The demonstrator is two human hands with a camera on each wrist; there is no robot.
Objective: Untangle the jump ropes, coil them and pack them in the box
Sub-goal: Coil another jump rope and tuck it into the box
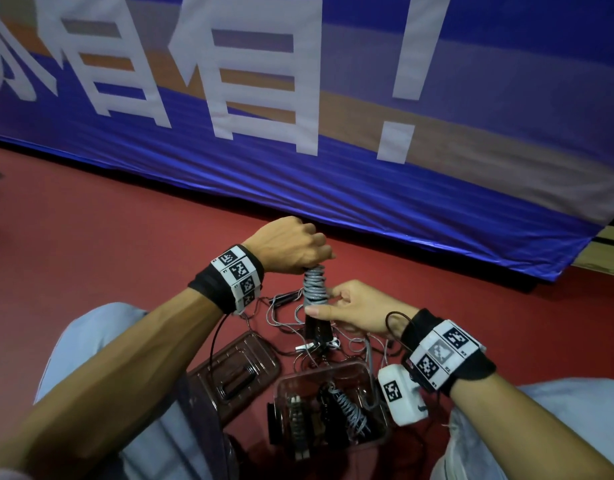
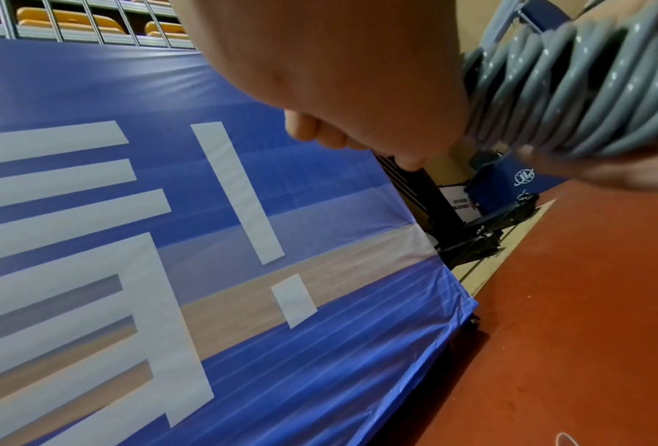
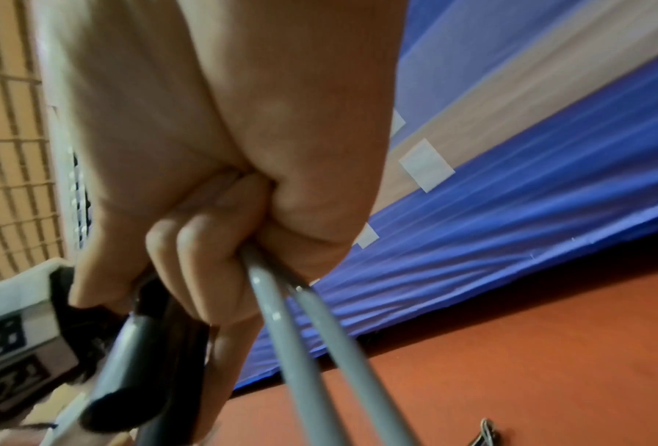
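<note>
The left hand (image 1: 291, 247) is closed over the top of a grey jump rope (image 1: 315, 285) that is wound in tight turns around its black handles (image 1: 317, 329), holding the bundle upright above the floor (image 1: 125, 220). That top hold likely keeps the turns from springing loose. The right hand (image 1: 350, 308) pinches the bundle from the side at the lowest turns, thumb and forefinger on the cord, and in the right wrist view two grey strands (image 3: 301, 347) run out of its curled fingers (image 3: 190, 256), probably feeding the last slack.

Below the bundle, loose thin cords (image 1: 288, 323) lie tangled on the floor, so more untangling remains. The clear plastic box (image 1: 374, 375) sits open between the person's knees, its lid (image 1: 236, 368) beside it. Inside lies one coiled grey rope (image 1: 348, 407) and some dark handles (image 1: 296, 420); their count is hard to tell.
</note>
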